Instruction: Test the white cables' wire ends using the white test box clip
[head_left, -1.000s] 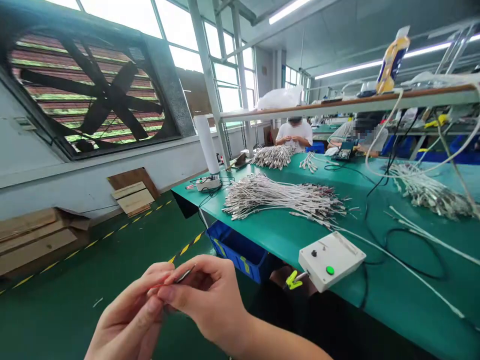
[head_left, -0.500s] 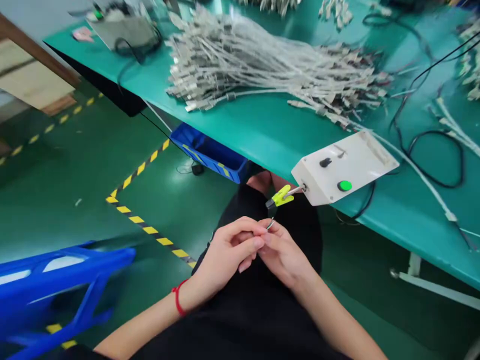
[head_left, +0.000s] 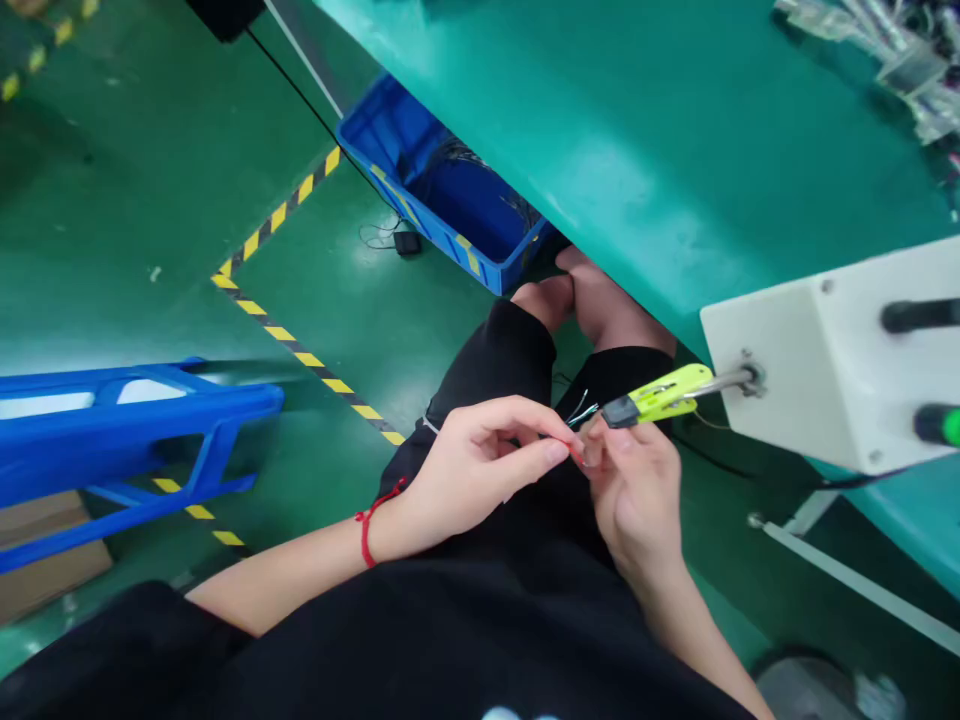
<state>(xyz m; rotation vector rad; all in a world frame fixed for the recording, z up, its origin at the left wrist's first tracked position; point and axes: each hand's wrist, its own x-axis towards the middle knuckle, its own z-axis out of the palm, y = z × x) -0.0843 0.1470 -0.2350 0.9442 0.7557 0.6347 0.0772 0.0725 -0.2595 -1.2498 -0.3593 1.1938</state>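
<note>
My left hand [head_left: 476,465], with a red string bracelet at the wrist, and my right hand [head_left: 634,500] meet in front of my lap. Their fingertips pinch a thin wire [head_left: 581,408], mostly hidden by the fingers. Its fine bare strands fan out towards a yellow-green clip [head_left: 664,395]. The strands are very close to the clip's black jaw, though I cannot tell if they touch. The clip sits on a metal rod from the side of a white box [head_left: 825,350], and my right hand is the nearer one.
A teal workbench [head_left: 600,130] runs overhead, with a wire bundle [head_left: 892,50] at its far corner. Below it sits a blue bin [head_left: 442,190] holding dark wires. A blue plastic frame [head_left: 135,430] lies left, and yellow-black floor tape [head_left: 300,355] crosses the green floor.
My view has tipped down from the room to my lap and closed in on the white box. My hands have moved right, bringing the wire's strands up to the yellow-green clip.
</note>
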